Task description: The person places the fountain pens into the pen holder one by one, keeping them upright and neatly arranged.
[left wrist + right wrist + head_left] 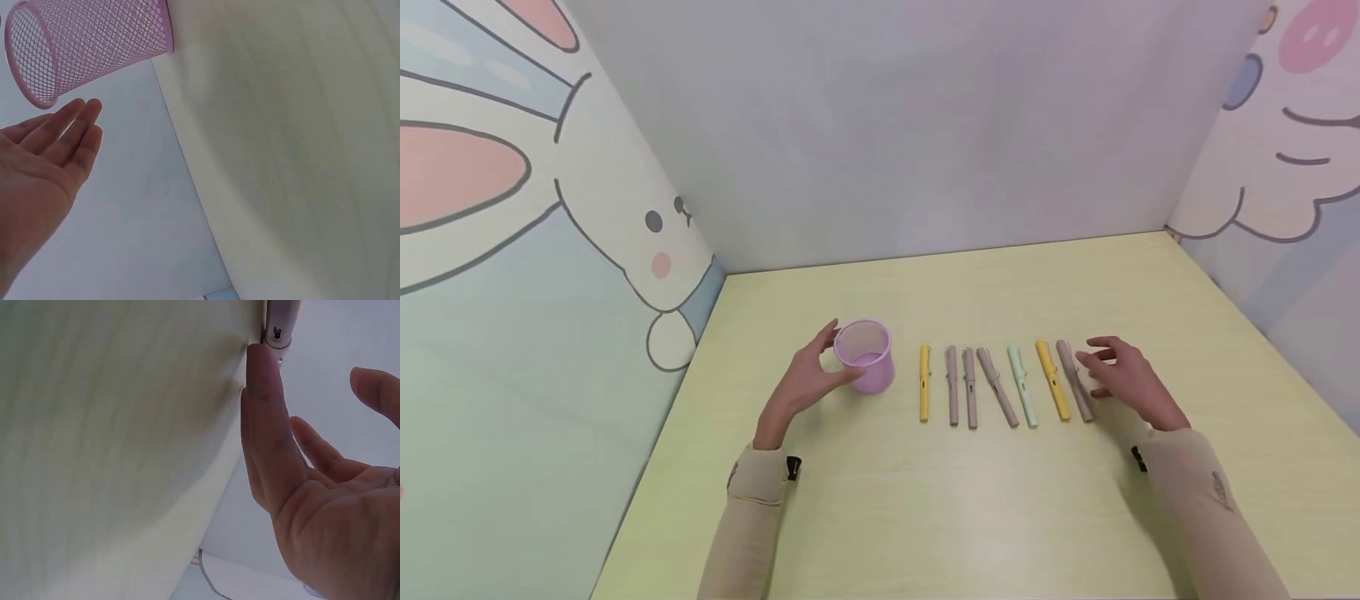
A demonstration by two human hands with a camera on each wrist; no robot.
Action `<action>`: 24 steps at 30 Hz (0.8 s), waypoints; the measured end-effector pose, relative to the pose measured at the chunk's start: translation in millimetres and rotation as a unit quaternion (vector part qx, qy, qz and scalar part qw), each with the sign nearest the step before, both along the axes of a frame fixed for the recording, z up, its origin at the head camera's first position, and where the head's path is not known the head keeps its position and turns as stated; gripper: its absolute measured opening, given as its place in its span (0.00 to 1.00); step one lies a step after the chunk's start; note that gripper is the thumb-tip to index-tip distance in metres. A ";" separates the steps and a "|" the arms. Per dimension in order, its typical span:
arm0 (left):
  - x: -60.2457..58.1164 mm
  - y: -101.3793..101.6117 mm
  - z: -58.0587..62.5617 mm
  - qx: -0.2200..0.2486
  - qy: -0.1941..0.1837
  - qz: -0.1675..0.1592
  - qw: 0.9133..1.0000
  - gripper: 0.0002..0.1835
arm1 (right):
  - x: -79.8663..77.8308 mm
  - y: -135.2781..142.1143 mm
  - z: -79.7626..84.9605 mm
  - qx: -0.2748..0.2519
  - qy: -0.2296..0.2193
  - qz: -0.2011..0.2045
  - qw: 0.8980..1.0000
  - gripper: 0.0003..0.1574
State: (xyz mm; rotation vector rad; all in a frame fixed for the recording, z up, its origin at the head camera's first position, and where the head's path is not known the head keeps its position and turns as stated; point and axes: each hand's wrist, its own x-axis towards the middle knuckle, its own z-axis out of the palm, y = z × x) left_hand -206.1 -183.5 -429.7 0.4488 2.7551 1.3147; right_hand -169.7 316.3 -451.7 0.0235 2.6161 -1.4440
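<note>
A pink mesh pen holder [881,382] stands upright on the table, also seen as a mesh wall [103,37] in the left wrist view. My left hand [808,377] is at its left side, thumb and fingers spread and relaxed; the head view cannot settle whether the thumb touches it. To the right, several capped pens lie in a row: a yellow pen [924,383], three mauve ones, a mint green pen [1022,387], another yellow pen [1053,380] and a mauve pen [1076,382] at the end. Beside that last pen hovers my right hand [1129,379], fingers loosely bent, holding nothing.
The pale wooden table [940,517] meets a plain grey wall [925,133] at the back. Side walls carry cartoon drawings, a rabbit [617,183] on the left among them.
</note>
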 end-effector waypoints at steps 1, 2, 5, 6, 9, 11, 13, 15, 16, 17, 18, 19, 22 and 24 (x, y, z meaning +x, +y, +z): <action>-0.7 -0.2 -0.9 0.004 -0.002 -0.002 1.000 0.55 | -1.6 0.1 0.5 -0.001 -0.009 0.003 1.000 0.47; -1.3 -0.5 -1.7 0.008 -0.003 -0.003 1.000 0.55 | -3.2 -0.1 0.9 -0.001 -0.017 0.006 1.000 0.47; -2.5 -0.8 -3.3 0.013 -0.005 -0.009 1.000 0.53 | -7.0 -0.4 2.4 -0.005 -0.036 0.011 0.999 0.49; -2.7 -0.9 -3.8 0.014 -0.005 -0.010 1.000 0.53 | -7.8 -0.9 2.8 -0.008 -0.040 0.013 0.999 0.49; -3.2 -0.8 -4.3 0.016 -0.003 -0.015 1.000 0.52 | -9.6 -2.7 4.5 -0.011 -0.051 0.016 0.999 0.48; -3.4 -0.9 -4.6 0.016 0.000 -0.017 1.000 0.52 | -11.0 -3.7 6.0 -0.011 -0.055 0.019 0.998 0.47; -3.3 -0.8 -4.6 0.019 0.002 -0.017 1.000 0.52 | -12.8 -4.8 6.7 -0.005 -0.059 0.021 0.998 0.46; -3.0 -1.2 -4.6 0.022 0.001 -0.017 1.000 0.52 | -14.8 -5.9 6.5 -0.002 -0.063 0.022 0.998 0.44; -2.8 -1.3 -4.9 0.022 0.000 -0.016 1.000 0.51 | -15.9 -6.6 6.5 0.000 -0.064 0.023 0.998 0.44; -2.7 -1.4 -5.1 0.024 -0.002 -0.016 1.000 0.51 | -17.2 -7.3 6.0 0.002 -0.067 0.022 0.998 0.43; -2.7 -1.4 -5.3 0.025 -0.004 -0.014 1.000 0.51 | -18.6 -7.8 5.2 0.004 -0.069 0.022 0.997 0.42; -2.9 -1.6 -5.6 0.025 -0.005 -0.014 1.000 0.52 | -20.1 -8.4 4.6 0.007 -0.072 0.021 0.997 0.42; -3.5 -1.6 -6.3 0.026 -0.007 -0.014 1.000 0.52 | -24.7 -9.3 2.6 0.024 -0.080 0.017 0.996 0.41; -4.1 -1.7 -6.7 0.027 -0.008 -0.013 1.000 0.52 | -27.2 -10.1 2.0 0.038 -0.084 0.013 0.996 0.40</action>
